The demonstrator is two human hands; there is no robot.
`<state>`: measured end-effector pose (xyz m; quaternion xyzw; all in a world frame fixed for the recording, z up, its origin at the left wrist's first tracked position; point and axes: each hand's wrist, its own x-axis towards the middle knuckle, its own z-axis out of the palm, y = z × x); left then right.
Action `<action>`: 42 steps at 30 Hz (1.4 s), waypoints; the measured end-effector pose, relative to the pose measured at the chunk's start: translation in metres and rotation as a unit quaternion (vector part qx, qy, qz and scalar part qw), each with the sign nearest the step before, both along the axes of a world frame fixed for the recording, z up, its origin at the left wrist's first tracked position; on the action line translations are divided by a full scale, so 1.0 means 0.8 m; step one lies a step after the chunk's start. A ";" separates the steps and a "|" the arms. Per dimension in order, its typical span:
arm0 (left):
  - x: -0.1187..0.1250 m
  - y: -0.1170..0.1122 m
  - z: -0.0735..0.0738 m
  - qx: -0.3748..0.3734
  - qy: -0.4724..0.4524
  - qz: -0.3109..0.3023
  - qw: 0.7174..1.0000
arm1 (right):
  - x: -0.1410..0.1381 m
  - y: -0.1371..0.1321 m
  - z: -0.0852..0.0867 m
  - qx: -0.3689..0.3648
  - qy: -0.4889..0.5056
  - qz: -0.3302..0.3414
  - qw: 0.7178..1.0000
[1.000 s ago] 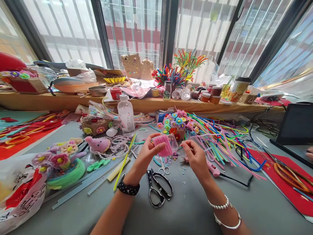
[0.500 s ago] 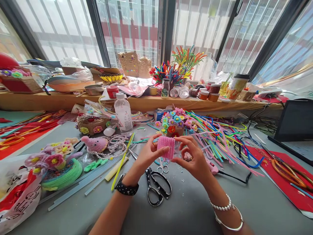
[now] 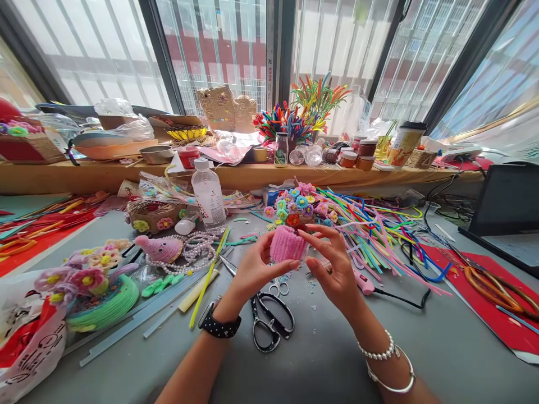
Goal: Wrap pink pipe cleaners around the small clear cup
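Observation:
A small pink fuzzy cup (image 3: 285, 244), wound from chenille stems, is held up over the grey table (image 3: 320, 359). My left hand (image 3: 251, 269) pinches its left side and bottom with thumb and fingers. My right hand (image 3: 333, 268) closes its fingertips on the cup's right rim and side. Directly below the hands lie large black scissors (image 3: 269, 320) and a small silver pair (image 3: 278, 288). A pink glue gun (image 3: 364, 283) with a black cord rests just right of my right hand.
A heap of coloured chenille stems (image 3: 370, 230) spreads at the right. A plastic bottle (image 3: 208, 196), pearl strings (image 3: 194, 249), a pink knitted figure (image 3: 159, 249) and a green flower basket (image 3: 99, 297) stand left. A dark tablet (image 3: 507, 205) sits far right. Jars line the cluttered windowsill (image 3: 252, 174).
My right hand came over from the table and took hold of the pink cup's right side. Both hands turned the cup so that its opening tilts upward.

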<state>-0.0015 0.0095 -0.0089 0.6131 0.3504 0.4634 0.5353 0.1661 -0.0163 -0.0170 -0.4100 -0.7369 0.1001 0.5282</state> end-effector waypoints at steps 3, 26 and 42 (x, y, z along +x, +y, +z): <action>0.000 -0.001 -0.001 0.037 0.011 0.024 0.999 | 0.000 -0.002 0.001 0.029 -0.031 -0.022 0.999; -0.012 0.007 0.010 0.017 -0.199 0.269 0.942 | -0.039 0.010 -0.036 -0.227 -0.209 -0.047 0.950; -0.018 0.013 0.005 -0.043 -0.305 0.196 0.931 | -0.045 0.050 -0.032 -0.261 -0.308 -0.254 0.879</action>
